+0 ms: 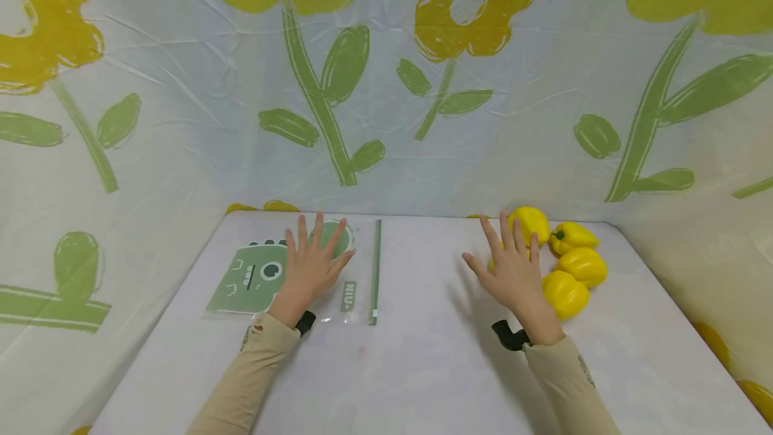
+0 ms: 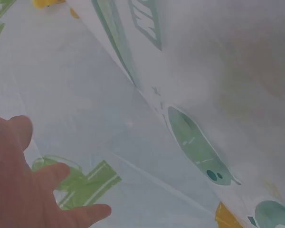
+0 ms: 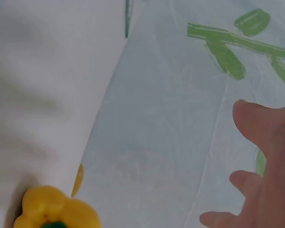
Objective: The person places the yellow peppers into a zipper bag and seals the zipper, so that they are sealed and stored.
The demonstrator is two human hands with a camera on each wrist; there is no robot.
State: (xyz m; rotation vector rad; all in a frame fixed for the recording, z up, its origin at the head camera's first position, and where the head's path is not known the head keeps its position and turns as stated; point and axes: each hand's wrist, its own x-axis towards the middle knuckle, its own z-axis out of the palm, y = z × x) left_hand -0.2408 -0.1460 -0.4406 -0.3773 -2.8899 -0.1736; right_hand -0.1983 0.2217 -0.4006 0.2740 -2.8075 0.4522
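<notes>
Both hands are held out over the white table with fingers spread, holding nothing. In the head view my left hand (image 1: pixel 311 270) overlaps a clear zip bag (image 1: pixel 359 260) with a green one-eyed monster print and a green slider strip along its right edge. The bag looks flat. My right hand (image 1: pixel 513 270) is just left of a group of several yellow bell peppers (image 1: pixel 565 294), hiding part of one behind its fingers. One yellow bell pepper (image 3: pixel 61 209) shows at the bottom of the right wrist view, apart from the fingers.
The white tabletop (image 1: pixel 417 368) runs between and in front of the hands. A cloth (image 1: pixel 386 119) printed with yellow flowers and green leaves hangs behind the table and along both sides. Each wrist carries a black strap, the right one with a dark mount (image 1: pixel 510 335).
</notes>
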